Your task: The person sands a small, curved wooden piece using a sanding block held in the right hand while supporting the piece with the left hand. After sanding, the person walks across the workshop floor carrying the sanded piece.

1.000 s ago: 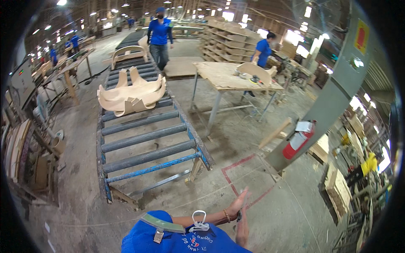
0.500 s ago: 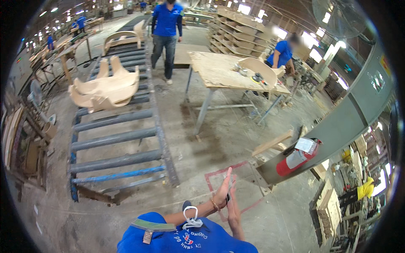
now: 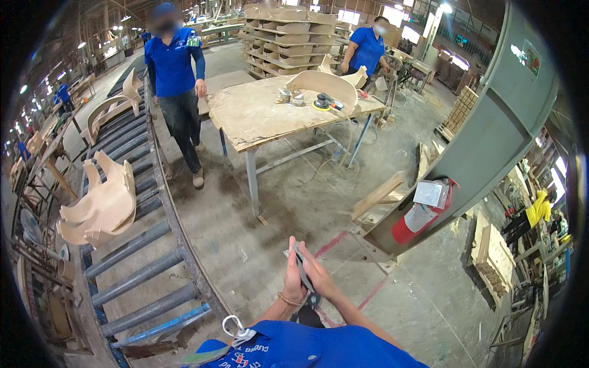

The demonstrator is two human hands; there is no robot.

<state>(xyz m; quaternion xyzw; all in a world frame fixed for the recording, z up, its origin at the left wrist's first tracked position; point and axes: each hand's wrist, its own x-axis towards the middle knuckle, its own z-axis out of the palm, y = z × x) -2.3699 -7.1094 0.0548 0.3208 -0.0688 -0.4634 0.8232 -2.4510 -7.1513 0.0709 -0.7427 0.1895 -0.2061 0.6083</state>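
My left hand point(image 3: 293, 279) and my right hand point(image 3: 317, 276) are raised in front of my body, palms facing and fingers stretched forward. Between them is a thin, flat grey piece point(image 3: 300, 267), pressed from both sides; its exact kind I cannot make out. A beaded bracelet point(image 3: 288, 300) circles my left wrist. Below the hands, part of a dark shoe point(image 3: 313, 300) shows against the floor.
On the left runs a roller conveyor point(image 3: 144, 270) bearing curved wooden parts point(image 3: 101, 202). Ahead stands a wooden-topped table point(image 3: 245, 116) with a sander point(image 3: 324, 102). One co-worker point(image 3: 175, 73) walks beside the conveyor; another point(image 3: 366, 52) stands behind the table. A fire extinguisher point(image 3: 423, 211) hangs by a grey column point(image 3: 485, 135).
My view has turned right and moved forward, so table and conveyor appear farther left. The walking co-worker is closer. My hands have come together, and the grey piece between them shows more.
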